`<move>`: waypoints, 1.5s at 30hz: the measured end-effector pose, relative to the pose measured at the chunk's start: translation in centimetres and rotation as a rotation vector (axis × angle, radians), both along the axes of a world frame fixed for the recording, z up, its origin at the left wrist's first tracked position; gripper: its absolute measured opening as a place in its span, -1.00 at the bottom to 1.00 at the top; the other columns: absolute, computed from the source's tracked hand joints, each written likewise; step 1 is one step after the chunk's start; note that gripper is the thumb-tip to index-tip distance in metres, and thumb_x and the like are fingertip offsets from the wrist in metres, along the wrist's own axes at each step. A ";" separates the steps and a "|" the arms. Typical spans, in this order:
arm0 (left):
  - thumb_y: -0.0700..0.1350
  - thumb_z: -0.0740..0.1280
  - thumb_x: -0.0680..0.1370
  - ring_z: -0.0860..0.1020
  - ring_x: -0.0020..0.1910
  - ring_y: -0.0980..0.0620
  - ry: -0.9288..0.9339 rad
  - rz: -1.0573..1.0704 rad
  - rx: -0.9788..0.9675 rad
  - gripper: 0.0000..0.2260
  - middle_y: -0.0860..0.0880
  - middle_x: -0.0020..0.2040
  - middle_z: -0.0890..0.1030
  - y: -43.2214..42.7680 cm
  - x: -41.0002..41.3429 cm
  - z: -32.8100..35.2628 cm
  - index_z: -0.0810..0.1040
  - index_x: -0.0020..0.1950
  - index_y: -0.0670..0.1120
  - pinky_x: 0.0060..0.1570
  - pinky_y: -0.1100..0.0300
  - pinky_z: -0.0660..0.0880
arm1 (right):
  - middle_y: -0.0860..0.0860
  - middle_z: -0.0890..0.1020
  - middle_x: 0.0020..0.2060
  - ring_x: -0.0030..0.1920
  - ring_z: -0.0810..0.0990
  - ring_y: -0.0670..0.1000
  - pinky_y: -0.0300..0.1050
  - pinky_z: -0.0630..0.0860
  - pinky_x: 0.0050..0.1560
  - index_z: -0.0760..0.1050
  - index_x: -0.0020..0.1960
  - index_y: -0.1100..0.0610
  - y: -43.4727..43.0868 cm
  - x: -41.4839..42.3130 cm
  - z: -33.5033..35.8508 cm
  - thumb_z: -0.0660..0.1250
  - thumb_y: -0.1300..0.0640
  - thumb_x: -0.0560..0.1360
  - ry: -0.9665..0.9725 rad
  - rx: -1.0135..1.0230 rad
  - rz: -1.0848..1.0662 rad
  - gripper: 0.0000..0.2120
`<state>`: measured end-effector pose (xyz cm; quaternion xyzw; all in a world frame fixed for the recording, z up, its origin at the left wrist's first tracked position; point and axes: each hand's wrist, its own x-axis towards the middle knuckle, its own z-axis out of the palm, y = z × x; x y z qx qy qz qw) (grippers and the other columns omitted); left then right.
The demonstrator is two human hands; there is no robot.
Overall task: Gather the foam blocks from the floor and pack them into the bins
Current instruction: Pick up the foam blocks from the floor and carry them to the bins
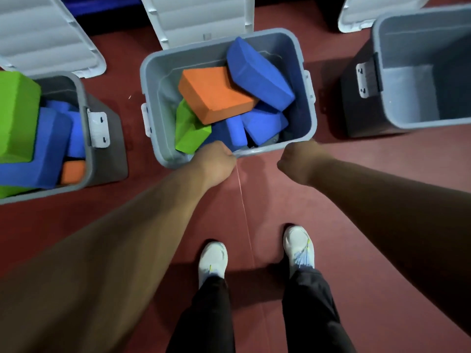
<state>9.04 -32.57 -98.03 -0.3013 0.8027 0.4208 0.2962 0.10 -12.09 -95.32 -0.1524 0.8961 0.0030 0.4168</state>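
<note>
The middle grey bin (151, 80) stands on the floor right in front of me. Inside lie an orange foam block (214, 93), a large blue block (257, 72) tilted against the far right wall, a green block (190, 129) and several smaller blue pieces (262, 123). My left hand (216, 160) grips the bin's near rim, fingers curled over the edge. My right hand (297, 159) is curled at the same rim near the right corner; its fingers are hidden under the hand.
A left bin (85, 105) is packed with green, blue and orange blocks. A right bin (382, 72) holds nothing. White lids (51, 39) (198, 19) lie behind the bins. My feet in white shoes (212, 259) stand on the red floor.
</note>
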 end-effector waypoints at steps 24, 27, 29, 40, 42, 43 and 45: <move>-0.18 0.28 0.56 0.66 -0.09 -0.22 0.067 -1.086 -0.118 -0.80 -0.26 -0.10 0.71 38.2 13.9 -0.2 0.65 -0.05 -0.27 -0.08 -0.01 0.55 | 0.18 0.64 0.05 0.09 0.58 0.22 -0.11 0.45 -0.04 0.61 0.10 0.20 35.7 32.0 -1.1 0.23 0.02 0.61 0.056 -0.104 -0.943 -0.70; -0.13 0.29 0.58 0.67 -0.01 -0.23 0.059 -1.193 -0.138 -0.80 -0.22 -0.03 0.72 46.6 20.1 -0.5 0.65 0.01 -0.22 -0.03 0.02 0.58 | 0.18 0.66 0.13 0.15 0.59 0.23 -0.05 0.55 0.09 0.62 0.17 0.19 42.5 39.8 -0.5 0.24 0.02 0.60 0.085 -0.147 -1.068 -0.68; -0.11 0.29 0.60 0.67 0.01 -0.23 0.043 -1.278 -0.132 -0.78 -0.24 -0.01 0.72 53.1 25.3 -0.5 0.65 0.05 -0.22 0.02 0.01 0.61 | 0.19 0.67 0.14 0.16 0.60 0.25 -0.01 0.57 0.13 0.62 0.18 0.20 47.7 46.5 0.0 0.24 0.03 0.59 0.079 -0.139 -1.164 -0.68; -0.13 0.25 0.63 0.65 0.16 -0.25 0.073 -1.919 0.037 -0.72 -0.28 0.14 0.69 92.8 60.3 2.2 0.63 0.17 -0.29 0.20 0.00 0.58 | 0.26 0.71 -0.04 0.02 0.68 0.29 0.11 0.63 0.08 0.62 -0.09 0.26 75.1 93.6 0.5 0.20 -0.08 0.45 0.060 0.007 -1.978 -0.58; -0.12 0.24 0.63 0.66 0.14 -0.25 0.054 -1.996 0.085 -0.73 -0.26 0.14 0.69 97.5 66.7 2.9 0.62 0.15 -0.28 0.21 -0.07 0.59 | 0.28 0.70 -0.04 0.03 0.67 0.32 0.15 0.63 0.05 0.61 -0.09 0.28 77.5 101.1 -0.4 0.13 -0.14 0.35 0.084 -0.007 -2.097 -0.48; -0.11 0.24 0.62 0.67 0.12 -0.25 0.049 -2.029 0.102 -0.73 -0.25 0.13 0.69 99.3 69.5 3.1 0.61 0.14 -0.26 0.20 -0.08 0.60 | 0.28 0.70 -0.05 0.03 0.67 0.32 0.16 0.63 0.05 0.61 -0.10 0.28 78.2 104.0 -0.5 0.13 -0.15 0.34 0.086 -0.014 -2.141 -0.46; -0.07 0.24 0.61 0.67 0.10 -0.24 0.034 -2.096 0.127 -0.75 -0.22 0.10 0.69 102.2 74.8 3.2 0.60 0.10 -0.22 0.19 -0.10 0.60 | 0.25 0.71 -0.06 0.03 0.67 0.30 0.16 0.63 0.06 0.63 -0.09 0.25 79.0 108.6 0.2 0.18 -0.14 0.41 0.092 -0.020 -2.218 -0.52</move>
